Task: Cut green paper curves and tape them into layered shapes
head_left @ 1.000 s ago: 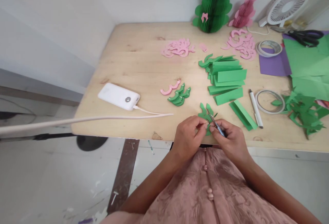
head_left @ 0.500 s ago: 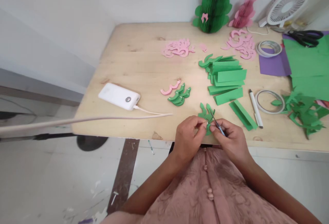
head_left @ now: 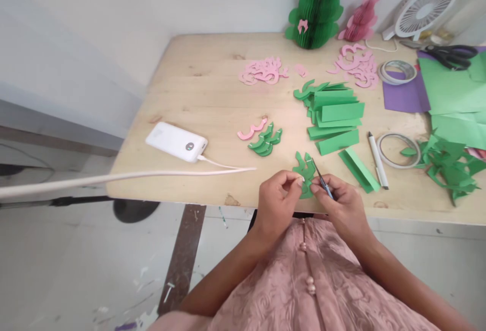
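Observation:
My left hand [head_left: 279, 194] is closed in a pinch, with a small white bit [head_left: 302, 179] showing at the fingertips, too small to make out for certain. In my right hand [head_left: 343, 199] is a pair of small scissors [head_left: 322, 184] with dark, pointed blades and a blue handle, aimed up and to the left. Between and just beyond both hands, green paper cut-outs [head_left: 302, 169] with wavy edges lie on the table. To the left of them are a small stack of green wavy cut-outs [head_left: 261, 146] and one pink wavy strip [head_left: 252, 129].
Folded green strips [head_left: 337, 113] lie ahead, with a marker [head_left: 378, 161], tape roll [head_left: 398, 164] and green scraps [head_left: 453, 169] to the right. A power bank [head_left: 176, 141] trails a cable on the left. Paper rabbits [head_left: 317, 12] and a fan [head_left: 423, 9] stand at the back.
My hands have drawn slightly apart, the left one shifting a little left with the white bit. More of the green cut-outs shows between them.

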Action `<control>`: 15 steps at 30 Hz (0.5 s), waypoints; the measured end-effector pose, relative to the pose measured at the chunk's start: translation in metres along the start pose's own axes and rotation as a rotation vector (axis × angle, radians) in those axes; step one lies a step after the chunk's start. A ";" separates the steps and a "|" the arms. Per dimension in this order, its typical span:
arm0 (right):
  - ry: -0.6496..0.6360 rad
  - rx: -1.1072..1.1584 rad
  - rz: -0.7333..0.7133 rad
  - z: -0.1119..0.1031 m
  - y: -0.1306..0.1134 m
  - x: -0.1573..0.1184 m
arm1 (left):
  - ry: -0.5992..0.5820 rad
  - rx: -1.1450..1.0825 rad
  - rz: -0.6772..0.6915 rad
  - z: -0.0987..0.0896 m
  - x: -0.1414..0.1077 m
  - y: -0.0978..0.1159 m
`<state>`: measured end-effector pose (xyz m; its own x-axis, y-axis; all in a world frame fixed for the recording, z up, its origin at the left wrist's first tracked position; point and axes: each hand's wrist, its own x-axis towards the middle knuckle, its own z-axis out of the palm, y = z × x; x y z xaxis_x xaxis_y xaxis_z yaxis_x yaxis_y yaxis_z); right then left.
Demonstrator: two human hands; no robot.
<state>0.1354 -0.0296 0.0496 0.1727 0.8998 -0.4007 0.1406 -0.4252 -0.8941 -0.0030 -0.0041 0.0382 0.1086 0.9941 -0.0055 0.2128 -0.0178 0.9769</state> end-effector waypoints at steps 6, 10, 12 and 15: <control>-0.002 -0.029 -0.002 0.001 0.000 0.000 | 0.152 0.487 0.459 0.003 -0.003 -0.004; 0.021 -0.082 -0.059 0.001 0.000 0.002 | 0.171 0.631 0.560 0.004 -0.003 -0.005; 0.032 -0.112 -0.088 0.001 0.000 0.002 | 0.171 0.680 0.581 0.004 -0.003 -0.004; 0.038 -0.127 -0.118 0.001 -0.001 0.003 | 0.167 0.718 0.606 0.004 -0.003 -0.003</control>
<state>0.1343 -0.0269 0.0489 0.1841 0.9407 -0.2849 0.2833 -0.3283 -0.9011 0.0001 -0.0074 0.0340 0.2680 0.7959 0.5429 0.7172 -0.5411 0.4392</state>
